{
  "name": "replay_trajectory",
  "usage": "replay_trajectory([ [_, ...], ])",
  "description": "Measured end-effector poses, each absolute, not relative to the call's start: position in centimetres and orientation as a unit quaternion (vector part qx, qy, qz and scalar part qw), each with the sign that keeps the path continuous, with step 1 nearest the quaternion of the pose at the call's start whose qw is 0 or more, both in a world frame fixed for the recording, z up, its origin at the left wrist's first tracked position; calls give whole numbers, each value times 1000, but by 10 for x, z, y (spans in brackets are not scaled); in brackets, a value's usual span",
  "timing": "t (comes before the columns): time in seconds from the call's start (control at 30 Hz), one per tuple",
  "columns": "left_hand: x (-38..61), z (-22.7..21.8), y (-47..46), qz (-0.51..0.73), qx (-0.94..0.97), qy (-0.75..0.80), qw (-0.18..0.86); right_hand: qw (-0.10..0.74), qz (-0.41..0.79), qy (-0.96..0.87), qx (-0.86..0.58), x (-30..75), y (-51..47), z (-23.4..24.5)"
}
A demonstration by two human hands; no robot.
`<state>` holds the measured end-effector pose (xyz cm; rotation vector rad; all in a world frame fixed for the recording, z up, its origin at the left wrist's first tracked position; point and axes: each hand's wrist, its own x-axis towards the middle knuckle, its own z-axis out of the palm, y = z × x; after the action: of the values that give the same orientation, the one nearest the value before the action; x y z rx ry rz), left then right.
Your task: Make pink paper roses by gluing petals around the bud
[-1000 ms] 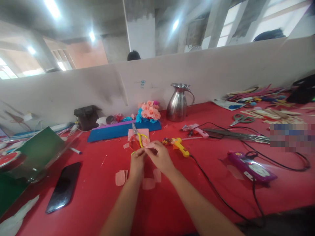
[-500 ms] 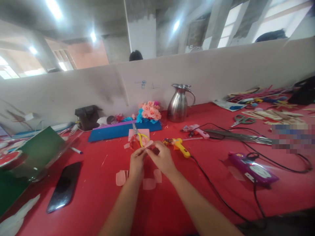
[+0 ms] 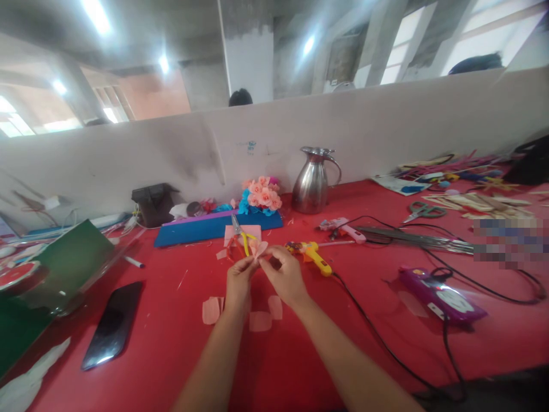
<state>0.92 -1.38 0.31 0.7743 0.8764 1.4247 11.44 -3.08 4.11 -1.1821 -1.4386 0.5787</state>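
My left hand (image 3: 238,281) and my right hand (image 3: 285,276) meet over the red table (image 3: 171,355), both pinching a small pink paper petal (image 3: 259,248) held up between the fingertips. Just behind the petal lie yellow-handled scissors (image 3: 241,237) on a pink paper sheet (image 3: 241,230). Three cut pink paper pieces (image 3: 211,310) rest on the table under my wrists. A yellow glue gun (image 3: 315,257) lies right of my right hand, its black cord running toward me.
A steel jug (image 3: 312,181), a bunch of pink paper flowers (image 3: 261,195) and a blue foam sheet (image 3: 214,225) stand at the back. A black phone (image 3: 112,323) lies left, a purple device (image 3: 441,294) right. Craft sticks, green scissors (image 3: 421,210) and wires crowd the far right.
The pink petal has been lifted and turned more upright between my fingertips. Both hands stay in nearly the same spot.
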Motion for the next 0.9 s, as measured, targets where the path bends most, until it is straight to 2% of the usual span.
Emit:
replay_trajectory([
  [0.37, 9, 10, -18, 603, 348, 393, 600, 543, 203, -625, -523, 113, -35, 43],
  [0.7, 10, 10, -18, 608, 345, 397, 594, 540, 118, -636, -539, 112, -34, 38],
  [0.9, 10, 9, -17, 601, 349, 406, 593, 505, 36, -660, -554, 111, -37, 37],
])
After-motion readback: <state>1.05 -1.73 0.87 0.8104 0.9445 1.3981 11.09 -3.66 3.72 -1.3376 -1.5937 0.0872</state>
